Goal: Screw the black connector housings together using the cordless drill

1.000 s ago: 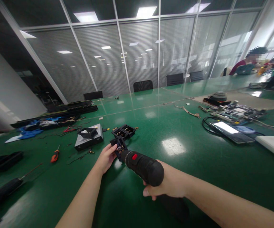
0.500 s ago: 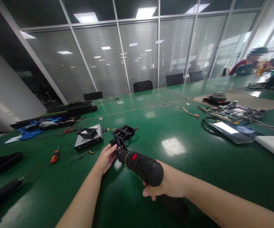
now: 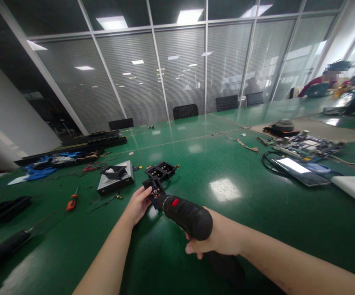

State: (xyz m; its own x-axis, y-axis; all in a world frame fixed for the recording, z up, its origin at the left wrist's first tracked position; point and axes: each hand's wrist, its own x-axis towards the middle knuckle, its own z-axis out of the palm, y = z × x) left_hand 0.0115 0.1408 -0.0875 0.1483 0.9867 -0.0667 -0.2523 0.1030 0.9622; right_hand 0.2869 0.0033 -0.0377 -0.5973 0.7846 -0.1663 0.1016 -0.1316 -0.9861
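Observation:
My left hand (image 3: 139, 203) grips the left side of a small black frame-like part (image 3: 153, 189), its thumb on top, with small metallic pieces inside. In my right hand (image 3: 210, 237) is a black cordless drill (image 3: 186, 216) with a red switch on top. The drill's front end points into the black part; its tip and bit are hidden behind the body. Just beyond, a second black part with two square openings (image 3: 162, 171) lies on the table, touching or very near the held one; I cannot tell which.
On the green table (image 3: 177, 151), a grey box (image 3: 116, 178) with a black piece on top stands left, near an orange screwdriver (image 3: 71, 203). A soldering-iron-like tool (image 3: 7, 248) lies front left. A phone-like device (image 3: 299, 171) and circuit boards (image 3: 309, 145) lie right. Another person (image 3: 322, 84) sits far right.
Almost nothing differs: the view has shifted very slightly, and both hands keep their places on the drill and the black part. The person at far right has moved slightly.

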